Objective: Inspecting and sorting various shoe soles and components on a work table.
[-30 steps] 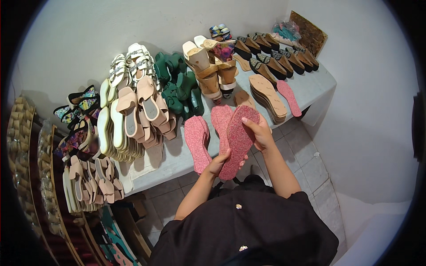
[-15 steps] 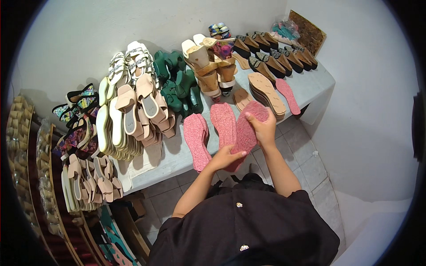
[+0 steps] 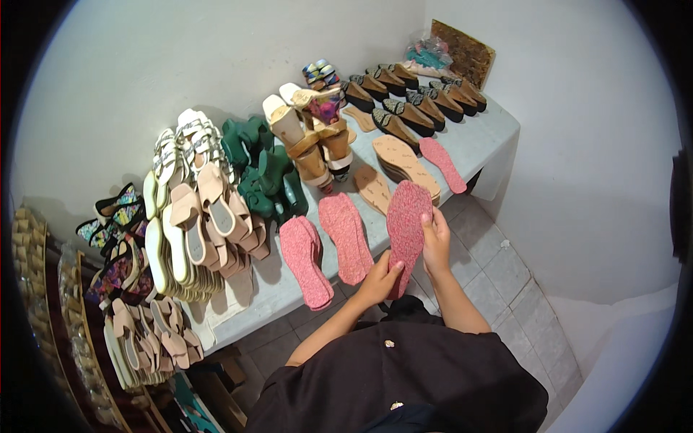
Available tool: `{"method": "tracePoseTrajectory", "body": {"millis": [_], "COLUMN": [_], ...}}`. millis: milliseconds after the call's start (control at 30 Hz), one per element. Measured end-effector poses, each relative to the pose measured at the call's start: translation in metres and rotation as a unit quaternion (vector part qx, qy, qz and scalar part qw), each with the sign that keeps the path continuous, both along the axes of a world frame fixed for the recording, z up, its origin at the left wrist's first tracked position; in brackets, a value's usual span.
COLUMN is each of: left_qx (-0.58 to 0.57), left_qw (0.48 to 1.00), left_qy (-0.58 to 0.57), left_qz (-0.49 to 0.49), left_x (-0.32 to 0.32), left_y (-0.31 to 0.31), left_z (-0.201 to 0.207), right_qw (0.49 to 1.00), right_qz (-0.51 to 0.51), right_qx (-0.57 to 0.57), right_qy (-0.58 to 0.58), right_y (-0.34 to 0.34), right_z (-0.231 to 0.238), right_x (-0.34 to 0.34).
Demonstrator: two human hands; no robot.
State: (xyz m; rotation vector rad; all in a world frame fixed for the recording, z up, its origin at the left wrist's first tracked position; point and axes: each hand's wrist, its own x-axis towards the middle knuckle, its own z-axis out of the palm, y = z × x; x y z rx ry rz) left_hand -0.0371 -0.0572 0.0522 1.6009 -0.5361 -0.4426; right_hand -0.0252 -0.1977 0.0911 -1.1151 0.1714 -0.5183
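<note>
A pink speckled insole (image 3: 407,220) is held upright between my two hands, just off the front edge of the table. My left hand (image 3: 380,280) grips its narrow heel end, thumb on the face. Along the insole's right edge, my right hand (image 3: 436,242) is closed with its thumb in front. Whether more insoles lie behind it, I cannot tell. Two stacks of like pink insoles, a left stack (image 3: 305,263) and a middle stack (image 3: 344,238), rest on the table to the left. A single pink insole (image 3: 442,164) lies farther right, beside a stack of tan insoles (image 3: 401,160).
The grey-white table (image 3: 278,299) carries green heeled shoes (image 3: 271,180), beige slide sandals (image 3: 216,216), wooden wedge sandals (image 3: 310,148) and rows of black-and-tan clogs (image 3: 411,115). Shelves with wrapped items (image 3: 72,317) stand at the left. A brown board (image 3: 465,54) leans in the far corner.
The pink insole has turned from a tilt to nearly upright. My right hand has slid down from its top to its right edge. The whole view has shifted.
</note>
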Motion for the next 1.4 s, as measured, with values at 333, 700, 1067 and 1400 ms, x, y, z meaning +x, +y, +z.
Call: {"method": "tracePoseTrajectory", "body": {"millis": [333, 700, 1067, 1400], "left_qx": [-0.3, -0.177, -0.074, -0.141], "left_qw": [0.898, 0.946, 0.972, 0.881], "left_qy": [0.322, 0.256, 0.078, 0.067], "left_qz": [-0.027, -0.09, 0.209, 0.446], "left_x": [0.028, 0.091, 0.122, 0.105], "left_y": [-0.061, -0.135, -0.11, -0.077], "left_z": [0.004, 0.001, 0.014, -0.002], "right_qw": [0.901, 0.886, 0.812, 0.754], "right_qz": [0.052, 0.002, -0.026, 0.048], "right_qx": [-0.427, -0.437, -0.546, -0.569], "right_qy": [0.065, 0.156, 0.205, 0.323], "right_y": [-0.033, -0.112, -0.253, -0.262], "right_z": [-0.025, -0.005, -0.101, -0.143], "right_x": [-0.042, 0.01, 0.095, 0.152]}}
